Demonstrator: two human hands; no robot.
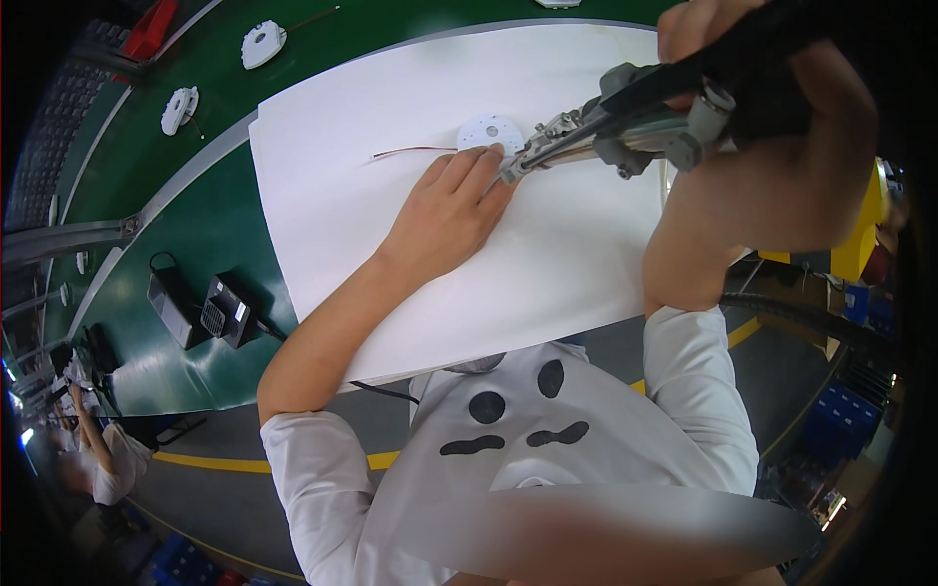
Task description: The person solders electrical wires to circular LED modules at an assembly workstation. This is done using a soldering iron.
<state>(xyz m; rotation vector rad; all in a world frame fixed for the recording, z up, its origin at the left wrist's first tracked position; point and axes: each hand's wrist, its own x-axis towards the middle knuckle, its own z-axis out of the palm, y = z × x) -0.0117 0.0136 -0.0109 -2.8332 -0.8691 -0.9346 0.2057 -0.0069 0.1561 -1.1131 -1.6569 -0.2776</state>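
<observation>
My left hand (451,207) lies on the white sheet (352,225), its fingertips holding the near edge of a small white round plate (491,129). The plate has a hole in the middle, and a thin reddish wire (415,150) runs from it to the left. My right hand (831,112) grips a dark and metal screwdriver-like power tool (625,122) at the upper right. Its metal nose slants down to the left and ends at the plate's right edge, close to my left fingertips. Whether the tip touches the plate is hidden.
Several white plates with wires, one (262,45) at the back left, lie on the green surface (195,225). Two black boxes, one a power adapter (230,311), sit left of the sheet. A yellow machine (860,239) stands right. A person (103,464) is at far left.
</observation>
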